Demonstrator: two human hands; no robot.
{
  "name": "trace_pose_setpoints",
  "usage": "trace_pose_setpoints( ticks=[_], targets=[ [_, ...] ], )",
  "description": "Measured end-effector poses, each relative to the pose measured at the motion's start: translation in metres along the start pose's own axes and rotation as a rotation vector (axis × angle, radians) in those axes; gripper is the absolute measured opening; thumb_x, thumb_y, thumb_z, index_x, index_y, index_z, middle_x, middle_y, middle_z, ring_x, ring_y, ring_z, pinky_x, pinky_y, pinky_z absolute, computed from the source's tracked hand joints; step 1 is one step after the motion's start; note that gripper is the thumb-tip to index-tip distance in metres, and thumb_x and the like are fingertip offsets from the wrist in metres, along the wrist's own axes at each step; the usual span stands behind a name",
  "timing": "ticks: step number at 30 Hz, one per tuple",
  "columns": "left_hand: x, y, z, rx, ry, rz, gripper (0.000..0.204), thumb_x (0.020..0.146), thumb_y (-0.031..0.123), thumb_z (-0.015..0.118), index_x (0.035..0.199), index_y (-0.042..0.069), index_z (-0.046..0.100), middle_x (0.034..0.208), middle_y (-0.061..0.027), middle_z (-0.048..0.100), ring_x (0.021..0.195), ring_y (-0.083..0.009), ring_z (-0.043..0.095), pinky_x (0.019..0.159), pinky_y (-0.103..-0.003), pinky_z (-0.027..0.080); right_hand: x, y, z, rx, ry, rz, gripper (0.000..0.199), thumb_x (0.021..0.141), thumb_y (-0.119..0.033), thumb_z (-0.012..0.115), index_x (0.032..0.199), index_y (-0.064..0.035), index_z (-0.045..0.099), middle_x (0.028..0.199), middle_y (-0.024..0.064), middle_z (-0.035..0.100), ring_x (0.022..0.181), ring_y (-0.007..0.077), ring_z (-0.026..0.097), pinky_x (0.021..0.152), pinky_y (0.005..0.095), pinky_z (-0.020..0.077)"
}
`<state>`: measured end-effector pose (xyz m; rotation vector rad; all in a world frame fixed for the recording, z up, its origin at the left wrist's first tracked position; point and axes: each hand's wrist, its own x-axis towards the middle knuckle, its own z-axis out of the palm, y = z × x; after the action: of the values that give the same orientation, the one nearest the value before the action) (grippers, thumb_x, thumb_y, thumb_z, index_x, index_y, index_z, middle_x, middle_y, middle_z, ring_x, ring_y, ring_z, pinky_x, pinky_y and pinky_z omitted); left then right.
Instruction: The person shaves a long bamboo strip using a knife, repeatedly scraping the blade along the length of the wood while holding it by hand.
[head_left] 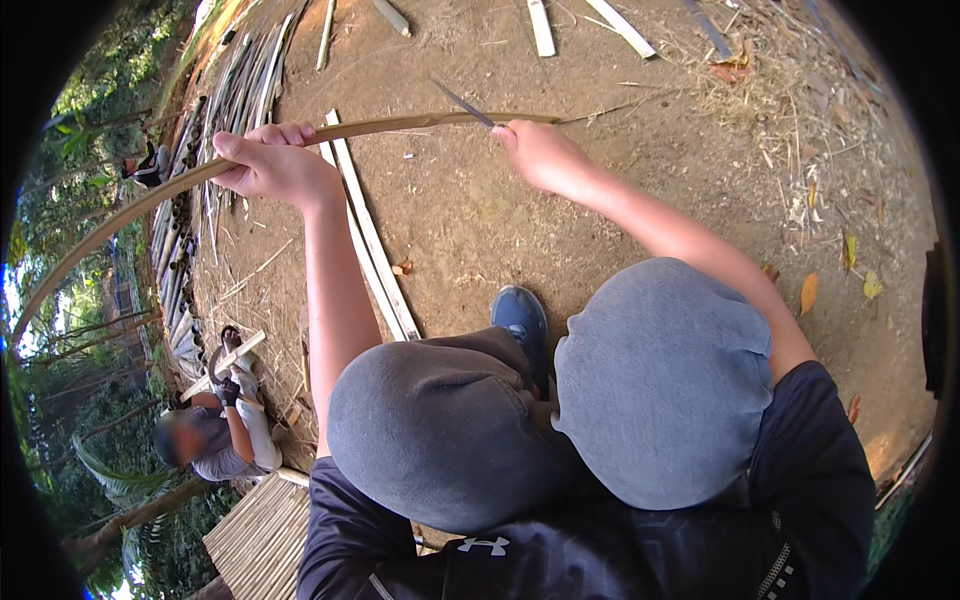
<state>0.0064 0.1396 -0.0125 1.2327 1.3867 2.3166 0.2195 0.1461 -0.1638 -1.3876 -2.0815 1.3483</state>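
Bamboo, a long pale split strip (400, 126), bowed across upper frame, long axis running left-low to right. Gripped left of centre by clenched left hand (272, 165). Met at upper centre by thin dark knife blade (462, 103), grasped in right hand (540, 155), nearer the thin right tip.

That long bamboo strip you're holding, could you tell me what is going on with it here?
A seated person grips a long bamboo strip in the left hand, while the right hand holds a knife with its blade against the strip. More split bamboo strips lie on the dirt ground. At the left, another person crouches over bamboo pieces.
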Motion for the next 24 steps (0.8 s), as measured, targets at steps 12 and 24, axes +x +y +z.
trace_pose_setpoints(
  ticks=[12,24],
  targets=[
    [-0.018,-0.010,0.010,-0.025,-0.049,-0.163,0.029,0.105,0.032,0.034,0.084,0.015,0.024,0.051,0.0025,0.027,0.040,-0.0094,0.026,0.037,-0.028,0.023,0.008,0.011,-0.009,-0.019,-0.137,0.128,0.044,0.109,-0.032,0.034,0.110,0.0028,0.061,0.061,-0.0036,0.041,0.045,0.0078,0.031,0.041,0.0297,0.0349],
    [-0.019,-0.014,0.010,-0.058,0.013,-0.218,0.039,0.107,0.040,0.030,0.079,0.014,0.023,0.052,0.0026,0.027,0.041,-0.0098,0.025,0.039,-0.029,0.020,0.000,0.031,0.053,0.376,-0.070,0.191,0.048,0.109,-0.034,0.029,0.132,0.0074,0.037,0.067,0.0015,0.048,0.048,0.0112,0.042,0.049,0.0340,0.0379]
  ],
)
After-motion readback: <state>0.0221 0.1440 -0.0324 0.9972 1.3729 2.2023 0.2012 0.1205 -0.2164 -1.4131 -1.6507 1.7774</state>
